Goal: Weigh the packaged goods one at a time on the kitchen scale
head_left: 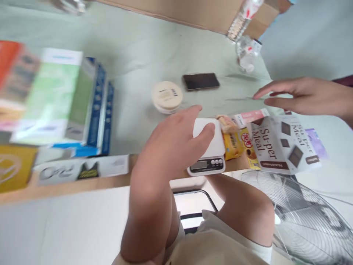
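A white digital kitchen scale [216, 141] lies at the near edge of the table, its display and buttons facing me. My left hand [180, 138] reaches over its left side, with the thumb above the platform and the index finger stretched out near the far corner. The other fingers are hidden. Farther right, my right hand [306, 94] hovers palm down over the tabletop, fingers loosely apart and holding nothing. Below it lies a white "Su-per Meal" packet [273, 147]. Small yellow snack packs [233, 145] sit between that packet and the scale.
Beyond the scale are a round lidded tub [167, 96] and a phone [201, 81]. Clear plastic bottles [245, 55] lie at the far right. Several boxes [52, 92] occupy the left side. A wire-guarded fan [309, 221] stands below the right table edge.
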Available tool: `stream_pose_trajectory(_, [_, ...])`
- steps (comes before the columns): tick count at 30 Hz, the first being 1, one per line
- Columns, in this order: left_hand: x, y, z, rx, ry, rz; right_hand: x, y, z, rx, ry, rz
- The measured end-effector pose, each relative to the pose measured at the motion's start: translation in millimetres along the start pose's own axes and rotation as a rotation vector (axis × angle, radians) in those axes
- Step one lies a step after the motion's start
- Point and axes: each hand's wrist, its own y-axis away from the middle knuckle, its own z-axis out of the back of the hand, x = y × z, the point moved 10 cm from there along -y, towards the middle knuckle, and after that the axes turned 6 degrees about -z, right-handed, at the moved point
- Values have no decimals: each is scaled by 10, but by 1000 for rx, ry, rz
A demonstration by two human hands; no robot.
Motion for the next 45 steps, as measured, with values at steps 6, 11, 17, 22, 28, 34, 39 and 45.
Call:
stream_pose_trajectory(6, [413,917,751,-142,-57,179,2245,636,-475,190,6,659])
stream_pose_trajectory(11, [993,1608,1188,-211,-50,360,3426,999,-1365,265,-13,668])
stream_pose_trajectory(17, [1571,1885,1303,-246,14,403,3720,1058,-2338,296,67,380])
stream_pose_trajectory(22, [1743,1877,1249,-219,48,377,3691,1084,-2412,238,29,345])
stream_pose_trajectory(28, [1138,1924,1321,-181,-171,144,3082,1426,-1691,26,-90,314])
stream_pose_trajectory(34, [433,1355,744,-58,-121,-41,1742,2102,-1235,-399,-178,-97])
stream_pose_trajectory(39, [145,643,-210,262,-187,-139,937,2138,-1344,-568,-216,-407])
stream_pose_trajectory(45, [32,181,-586,300,-197,-153,885,1727,-1404,-514,-187,-368])
